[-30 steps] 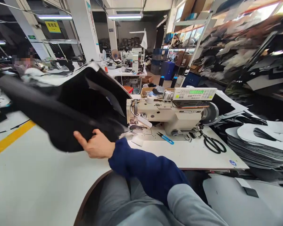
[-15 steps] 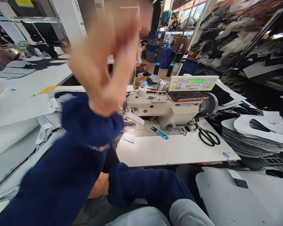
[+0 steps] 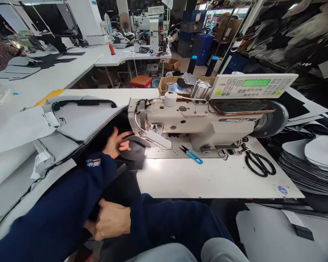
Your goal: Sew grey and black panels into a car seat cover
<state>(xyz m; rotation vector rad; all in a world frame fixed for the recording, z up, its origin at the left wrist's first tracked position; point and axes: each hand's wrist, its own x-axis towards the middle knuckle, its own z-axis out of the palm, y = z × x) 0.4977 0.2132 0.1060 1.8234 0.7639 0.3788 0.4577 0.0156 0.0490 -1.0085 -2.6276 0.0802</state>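
Observation:
My left hand (image 3: 115, 143) is beside the needle end of the sewing machine (image 3: 196, 123), palm partly turned up and fingers apart. Its fingers touch a dark grey curved fabric flap (image 3: 135, 151) that reaches toward the presser foot. Lower down, near my lap, my right hand (image 3: 113, 220) is closed on black fabric (image 3: 123, 187) hanging over the table's front edge; its fingertips are hidden. Left of both hands lies a large bag-like workpiece (image 3: 73, 123), light grey with dark edging and white labels (image 3: 42, 162).
Blue thread snips (image 3: 191, 155) and black-handled scissors (image 3: 259, 163) lie on the white machine table (image 3: 175, 182). A phone (image 3: 240, 106) rests on the machine below its control panel (image 3: 254, 86). Stacked cut pieces (image 3: 308, 163) stand at right. A person (image 3: 2, 52) sits far left.
My left hand came down from in front of the camera to the dark flap by the needle. My right hand rose into fuller view with black fabric. The small white piece near the needle is gone from sight.

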